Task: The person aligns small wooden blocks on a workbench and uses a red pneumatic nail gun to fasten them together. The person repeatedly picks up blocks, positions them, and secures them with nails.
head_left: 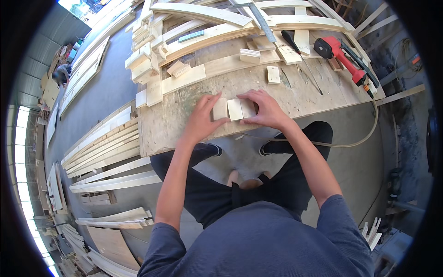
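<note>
Near the front edge of the wooden workbench [184, 123], several small wood blocks sit side by side between my hands. My left hand [199, 119] curves its thumb and fingers around the left wood block [220, 110]. From the other side, my right hand [266, 110] grips the right wood block [248, 109] between thumb and fingers. A paler wood block face [235, 110] shows in the middle; whether it is a separate piece I cannot tell. Just beyond my right hand, another small wood block [273, 75] lies on the bench.
At the back, long boards form a frame with a metal square [262, 22] on it. A black-handled screwdriver [290, 41] and a red nail gun [344, 60] with a hose [364, 141] lie to the right. Lumber [101, 143] is stacked at left; a person [61, 74] works far off.
</note>
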`<state>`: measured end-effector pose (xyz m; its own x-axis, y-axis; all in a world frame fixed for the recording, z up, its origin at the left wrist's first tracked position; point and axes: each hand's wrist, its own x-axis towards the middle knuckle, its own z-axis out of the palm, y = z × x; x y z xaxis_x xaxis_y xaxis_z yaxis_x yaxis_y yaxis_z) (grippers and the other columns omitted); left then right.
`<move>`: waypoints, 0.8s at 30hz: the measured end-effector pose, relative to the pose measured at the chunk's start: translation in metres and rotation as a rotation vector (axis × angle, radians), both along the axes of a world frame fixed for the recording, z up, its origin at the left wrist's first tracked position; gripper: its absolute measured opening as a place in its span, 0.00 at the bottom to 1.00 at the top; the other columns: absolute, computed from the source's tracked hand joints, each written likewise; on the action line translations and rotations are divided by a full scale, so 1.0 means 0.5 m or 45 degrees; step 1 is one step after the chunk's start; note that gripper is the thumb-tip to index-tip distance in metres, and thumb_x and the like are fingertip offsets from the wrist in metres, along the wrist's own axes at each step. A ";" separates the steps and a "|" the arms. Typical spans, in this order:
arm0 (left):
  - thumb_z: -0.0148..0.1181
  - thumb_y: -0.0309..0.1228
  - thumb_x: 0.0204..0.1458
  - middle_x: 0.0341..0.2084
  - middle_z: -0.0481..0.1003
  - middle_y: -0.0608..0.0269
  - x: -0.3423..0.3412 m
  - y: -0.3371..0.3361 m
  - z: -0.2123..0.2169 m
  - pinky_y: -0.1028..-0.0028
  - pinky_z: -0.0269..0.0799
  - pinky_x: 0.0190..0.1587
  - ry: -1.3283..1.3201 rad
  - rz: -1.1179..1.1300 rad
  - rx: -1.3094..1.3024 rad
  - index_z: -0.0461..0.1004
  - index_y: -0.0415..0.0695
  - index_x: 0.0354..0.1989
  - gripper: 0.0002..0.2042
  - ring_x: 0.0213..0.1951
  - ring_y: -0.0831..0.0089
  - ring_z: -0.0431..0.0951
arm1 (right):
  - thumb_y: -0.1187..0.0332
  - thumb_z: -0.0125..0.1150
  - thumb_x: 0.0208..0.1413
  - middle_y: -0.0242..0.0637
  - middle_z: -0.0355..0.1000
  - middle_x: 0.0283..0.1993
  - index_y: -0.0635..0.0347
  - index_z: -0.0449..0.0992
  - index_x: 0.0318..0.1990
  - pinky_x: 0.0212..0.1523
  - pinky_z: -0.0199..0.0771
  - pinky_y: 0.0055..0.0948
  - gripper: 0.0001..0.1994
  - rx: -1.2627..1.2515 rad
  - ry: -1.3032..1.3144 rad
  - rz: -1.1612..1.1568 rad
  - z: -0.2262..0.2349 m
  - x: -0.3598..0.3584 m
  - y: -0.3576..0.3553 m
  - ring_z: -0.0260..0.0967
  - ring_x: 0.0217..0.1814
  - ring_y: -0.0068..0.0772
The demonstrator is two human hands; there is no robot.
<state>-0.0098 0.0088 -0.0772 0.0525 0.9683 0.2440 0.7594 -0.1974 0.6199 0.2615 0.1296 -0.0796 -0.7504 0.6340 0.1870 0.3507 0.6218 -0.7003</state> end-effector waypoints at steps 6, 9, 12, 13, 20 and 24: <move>0.90 0.42 0.45 0.62 0.77 0.52 0.011 0.015 0.006 0.55 0.74 0.71 0.032 -0.048 -0.044 0.79 0.46 0.73 0.44 0.67 0.49 0.77 | 0.56 0.90 0.44 0.38 0.81 0.63 0.51 0.80 0.71 0.69 0.76 0.45 0.43 -0.050 0.049 0.031 -0.003 0.012 0.007 0.74 0.66 0.50; 0.90 0.41 0.44 0.62 0.79 0.53 0.008 0.014 0.003 0.55 0.75 0.70 0.058 -0.019 -0.122 0.80 0.45 0.71 0.42 0.65 0.50 0.78 | 0.58 0.90 0.44 0.39 0.81 0.63 0.51 0.80 0.71 0.69 0.76 0.45 0.43 -0.057 0.059 0.018 -0.003 0.008 0.006 0.75 0.66 0.50; 0.89 0.41 0.44 0.62 0.79 0.52 0.009 0.011 0.005 0.55 0.74 0.70 0.097 -0.030 -0.100 0.80 0.45 0.70 0.41 0.65 0.48 0.78 | 0.60 0.89 0.44 0.39 0.81 0.63 0.51 0.80 0.71 0.69 0.77 0.45 0.42 -0.048 0.039 -0.002 0.001 0.003 0.004 0.75 0.66 0.49; 0.89 0.41 0.44 0.63 0.80 0.51 0.012 0.013 0.003 0.54 0.73 0.73 0.090 -0.030 -0.076 0.80 0.45 0.70 0.42 0.65 0.47 0.78 | 0.61 0.89 0.43 0.39 0.81 0.63 0.51 0.80 0.71 0.69 0.77 0.44 0.42 -0.047 0.028 -0.010 0.002 0.001 0.003 0.75 0.66 0.49; 0.89 0.35 0.44 0.62 0.80 0.53 0.022 0.013 0.004 0.59 0.81 0.61 -0.027 -0.026 -0.108 0.78 0.46 0.71 0.41 0.63 0.50 0.79 | 0.63 0.87 0.41 0.39 0.82 0.64 0.50 0.79 0.72 0.70 0.78 0.44 0.43 -0.105 0.042 0.042 -0.006 -0.005 0.018 0.76 0.66 0.49; 0.88 0.35 0.45 0.62 0.79 0.53 0.020 0.013 -0.007 0.58 0.82 0.60 -0.022 -0.060 -0.028 0.77 0.47 0.71 0.41 0.63 0.50 0.79 | 0.63 0.87 0.41 0.37 0.82 0.65 0.49 0.79 0.72 0.70 0.78 0.45 0.44 -0.084 0.063 0.063 -0.007 -0.006 0.018 0.77 0.66 0.48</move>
<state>0.0004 0.0151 -0.0807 0.0946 0.9700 0.2239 0.7389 -0.2192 0.6372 0.2587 0.1386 -0.0831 -0.7721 0.6083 0.1838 0.2847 0.5897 -0.7558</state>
